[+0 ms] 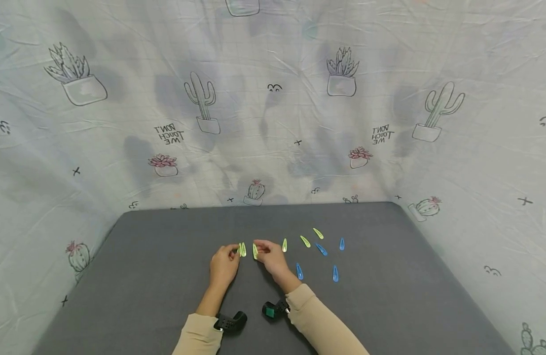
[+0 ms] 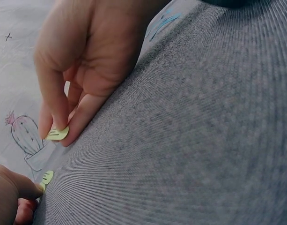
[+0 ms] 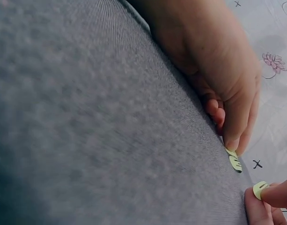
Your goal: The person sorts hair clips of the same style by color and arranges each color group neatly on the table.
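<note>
Two yellow-green snap hair clips lie side by side at the middle of the table. At the left one my left hand pinches with thumb and index fingertips; the other clip is right beside it. Just to the right, my right hand pinches another yellow-green hair clip between thumb and fingers. In the left wrist view that held clip shows up close, and the right wrist view has the paired clip by the left fingertips.
More yellow-green clips, one close to the right hand, lie on the grey table. Several blue clips, such as one nearer the front, are scattered to the right. A patterned white cloth hangs around the table.
</note>
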`<state>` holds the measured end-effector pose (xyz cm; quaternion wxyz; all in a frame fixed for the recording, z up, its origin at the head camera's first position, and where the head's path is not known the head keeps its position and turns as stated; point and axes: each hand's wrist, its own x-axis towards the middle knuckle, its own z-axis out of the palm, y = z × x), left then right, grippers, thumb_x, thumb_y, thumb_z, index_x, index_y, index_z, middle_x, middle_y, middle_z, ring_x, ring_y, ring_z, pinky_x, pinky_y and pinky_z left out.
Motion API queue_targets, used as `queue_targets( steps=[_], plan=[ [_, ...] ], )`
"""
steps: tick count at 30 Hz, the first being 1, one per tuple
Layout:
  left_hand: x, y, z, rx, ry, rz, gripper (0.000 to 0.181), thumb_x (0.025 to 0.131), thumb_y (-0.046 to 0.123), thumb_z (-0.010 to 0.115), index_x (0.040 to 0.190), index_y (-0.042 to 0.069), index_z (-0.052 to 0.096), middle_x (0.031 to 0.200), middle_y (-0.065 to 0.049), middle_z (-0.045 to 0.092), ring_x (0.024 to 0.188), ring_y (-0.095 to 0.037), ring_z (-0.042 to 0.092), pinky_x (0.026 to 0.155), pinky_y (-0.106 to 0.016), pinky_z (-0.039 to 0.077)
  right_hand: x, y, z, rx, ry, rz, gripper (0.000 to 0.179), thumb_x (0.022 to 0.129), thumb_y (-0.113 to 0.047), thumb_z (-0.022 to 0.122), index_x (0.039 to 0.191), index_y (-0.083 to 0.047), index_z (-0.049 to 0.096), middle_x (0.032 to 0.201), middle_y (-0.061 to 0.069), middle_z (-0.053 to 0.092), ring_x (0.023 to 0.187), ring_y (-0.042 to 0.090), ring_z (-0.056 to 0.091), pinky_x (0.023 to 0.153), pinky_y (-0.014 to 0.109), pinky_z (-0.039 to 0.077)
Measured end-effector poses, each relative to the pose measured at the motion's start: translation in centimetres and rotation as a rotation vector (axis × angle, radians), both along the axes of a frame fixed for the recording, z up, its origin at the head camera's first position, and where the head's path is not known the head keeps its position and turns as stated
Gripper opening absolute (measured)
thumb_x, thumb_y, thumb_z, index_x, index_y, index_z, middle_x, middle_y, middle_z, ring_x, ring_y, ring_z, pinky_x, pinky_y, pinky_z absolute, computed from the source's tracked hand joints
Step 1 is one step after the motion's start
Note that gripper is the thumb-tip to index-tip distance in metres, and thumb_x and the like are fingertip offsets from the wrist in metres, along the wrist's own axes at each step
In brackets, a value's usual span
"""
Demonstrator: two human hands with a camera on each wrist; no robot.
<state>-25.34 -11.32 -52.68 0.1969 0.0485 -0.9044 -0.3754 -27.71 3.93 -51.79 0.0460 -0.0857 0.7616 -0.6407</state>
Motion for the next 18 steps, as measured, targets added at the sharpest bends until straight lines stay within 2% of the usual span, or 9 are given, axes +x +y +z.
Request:
queue_targets(
  steps=[11,18],
  plan=[
    [0.1,0.1,0.0,-0.003,0.022,-0.001,0.016,0.079,0.005,0.070,0.095,0.002,0.072,0.067,-0.002,0.053,0.056,-0.013,0.045,0.057,-0.032,0.038,-1.1,-1.5,0.2,0.199,0.060,-0.034,0.035,0.081,0.009,0.059,0.114,0.002,0.066,0.095,0.012,0.067,0.085,0.019,0.062,0.070,0.027,0.050],
    [0.1,0.0,0.2,-0.010,0.024,-0.005,0.017,0.081,0.005,0.069,0.097,0.002,0.072,0.068,-0.002,0.053,0.057,-0.013,0.046,0.057,-0.032,0.038,-1.7,-2.3,0.9,0.363,0.125,-0.053,0.028,0.081,0.005,0.059,0.107,0.000,0.070,0.087,0.007,0.069,0.078,0.017,0.064,0.064,0.025,0.048]
  ],
)
